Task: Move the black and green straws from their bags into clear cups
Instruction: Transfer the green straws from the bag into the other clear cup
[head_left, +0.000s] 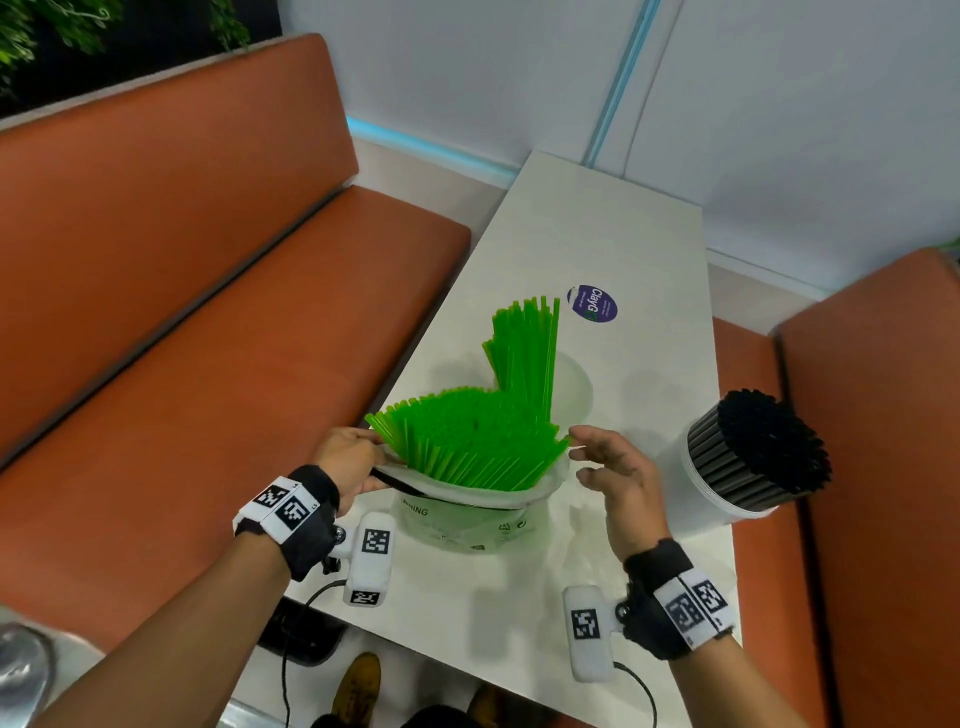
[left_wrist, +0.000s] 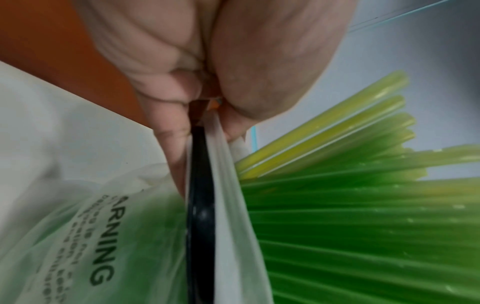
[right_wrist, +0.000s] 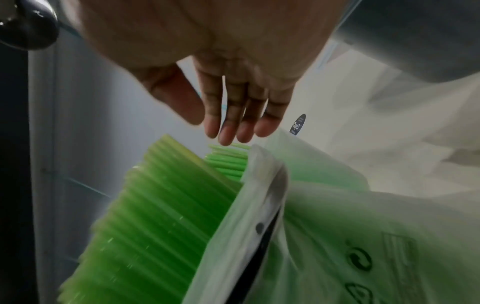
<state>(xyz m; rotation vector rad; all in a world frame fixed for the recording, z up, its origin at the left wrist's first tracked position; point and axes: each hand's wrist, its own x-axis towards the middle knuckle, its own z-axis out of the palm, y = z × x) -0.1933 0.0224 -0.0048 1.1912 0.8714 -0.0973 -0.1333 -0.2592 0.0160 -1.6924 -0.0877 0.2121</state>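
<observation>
A clear plastic bag (head_left: 467, 525) with a black zip strip stands on the white table (head_left: 597, 218), and green straws (head_left: 467, 441) fan out of its mouth. My left hand (head_left: 348, 457) pinches the bag's left rim (left_wrist: 223, 156) between thumb and fingers. My right hand (head_left: 608, 462) hovers at the bag's right rim with fingers (right_wrist: 233, 123) straight and relaxed, holding nothing. Behind the bag, a clear cup (head_left: 571, 384) holds an upright bunch of green straws (head_left: 524, 353). At the right, another cup (head_left: 711, 493) is packed with black straws (head_left: 769, 441).
Orange bench seats run along the left (head_left: 208, 322) and right (head_left: 883, 415) of the narrow table. A round purple sticker (head_left: 595, 304) lies on the table beyond the cups. Shoes (head_left: 358, 686) and a dark object show on the floor below the near edge.
</observation>
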